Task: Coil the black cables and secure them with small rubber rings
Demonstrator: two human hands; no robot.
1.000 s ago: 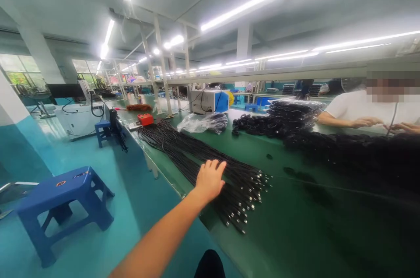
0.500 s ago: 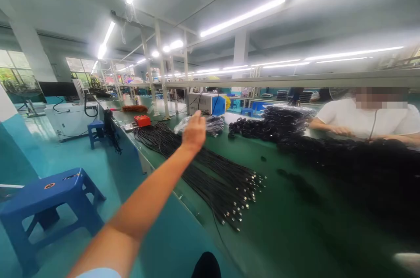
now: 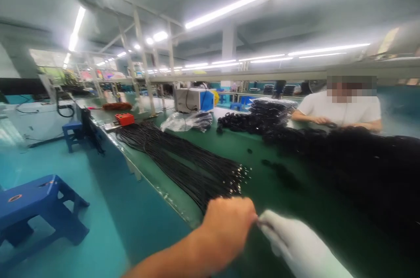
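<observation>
My bare left hand is closed, just in front of the metal-tipped ends of a long bundle of black cables. Almost touching it, my right hand wears a white glove and has its fingers pinched together. Something thin and dark shows between the two hands, too small and blurred to name. The cables lie stretched along the green tabletop, their plug ends toward me. At their far end sits a red box.
Coiled black cables are heaped on the right, before a person in a white shirt. Clear plastic bags lie near a white and blue machine. A blue stool stands on the floor at left.
My left hand has drawn back from above the middle of the cable bundle to near me and closed. My gloved right hand has come in from the lower right to meet it.
</observation>
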